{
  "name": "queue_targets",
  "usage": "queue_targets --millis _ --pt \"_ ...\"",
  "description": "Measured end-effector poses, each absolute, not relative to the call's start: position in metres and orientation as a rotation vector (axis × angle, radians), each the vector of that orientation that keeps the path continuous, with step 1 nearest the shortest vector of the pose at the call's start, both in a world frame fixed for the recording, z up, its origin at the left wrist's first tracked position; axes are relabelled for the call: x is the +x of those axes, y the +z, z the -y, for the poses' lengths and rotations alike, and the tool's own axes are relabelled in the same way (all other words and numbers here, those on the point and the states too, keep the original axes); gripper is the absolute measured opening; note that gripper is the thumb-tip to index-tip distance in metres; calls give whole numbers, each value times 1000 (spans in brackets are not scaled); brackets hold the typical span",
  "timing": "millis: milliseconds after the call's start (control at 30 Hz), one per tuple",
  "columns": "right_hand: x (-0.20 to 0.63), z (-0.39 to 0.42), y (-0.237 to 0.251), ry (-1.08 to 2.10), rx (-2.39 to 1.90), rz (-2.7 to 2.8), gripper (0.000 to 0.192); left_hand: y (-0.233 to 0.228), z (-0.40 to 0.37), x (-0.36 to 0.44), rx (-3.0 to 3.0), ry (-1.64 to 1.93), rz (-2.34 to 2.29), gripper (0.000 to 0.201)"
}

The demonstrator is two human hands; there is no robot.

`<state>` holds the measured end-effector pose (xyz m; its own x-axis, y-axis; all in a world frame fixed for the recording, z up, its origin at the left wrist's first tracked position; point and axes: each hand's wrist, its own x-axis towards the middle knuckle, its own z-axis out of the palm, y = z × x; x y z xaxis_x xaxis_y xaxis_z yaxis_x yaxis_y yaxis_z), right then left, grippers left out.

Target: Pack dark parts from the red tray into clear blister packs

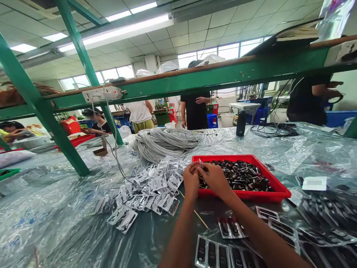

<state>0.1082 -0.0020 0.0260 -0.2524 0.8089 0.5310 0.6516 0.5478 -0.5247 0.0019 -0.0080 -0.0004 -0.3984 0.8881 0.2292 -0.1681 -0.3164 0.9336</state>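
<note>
At the near-left corner of the red tray (pixel 275 186), a small packet (pixel 200 162) is pinched between both hands.

The left hand (pixel 191 180) and right hand (pixel 214 178) are pressed close together, fingertips closed on the packet just above the tray's rim; what the packet holds cannot be told; it is judged light, thin, limp and slippery, best taken by its edges; dark pieces (pixel 240 176) are heaped in the tray; sealed packets (pixel 150 190) lie scattered on the plastic-covered tabletop (pixel 69 223) to the left; a thin stick (pixel 195 214) lies below the wrists; open room is left in front and to the left; the green frame (pixel 44 108) stands well apart.
</note>
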Motion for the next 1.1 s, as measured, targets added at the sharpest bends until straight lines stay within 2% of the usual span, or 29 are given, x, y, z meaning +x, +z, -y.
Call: queue_targets --millis 133,267,367,467,600,833,967,1100 --pt "119 -10 26 428 -1013 1909 16 3 6 -8 1068 1739 -1064 34" --pt "135 -23 27 456 -989 1998 22 0 0 -15 1088 1760 -1266 23" --pt "145 -28 30 355 -1087 1995 27 -5 -4 -23 1048 1821 -1477 16" --pt "138 -23 30 124 -1146 1989 27 -9 -4 -27 1003 1851 -1527 16" --pt "112 -8 21 28 -994 2114 24 -7 -1 -22 978 1847 -1454 28" --pt "111 -11 13 -64 -1050 2113 25 0 3 -10 898 1648 -934 70" --pt "112 -10 16 45 -1040 2067 23 0 3 -11 966 1697 -965 67" --pt "107 -3 22 292 -980 1949 21 5 6 -16 1032 1752 -950 59"
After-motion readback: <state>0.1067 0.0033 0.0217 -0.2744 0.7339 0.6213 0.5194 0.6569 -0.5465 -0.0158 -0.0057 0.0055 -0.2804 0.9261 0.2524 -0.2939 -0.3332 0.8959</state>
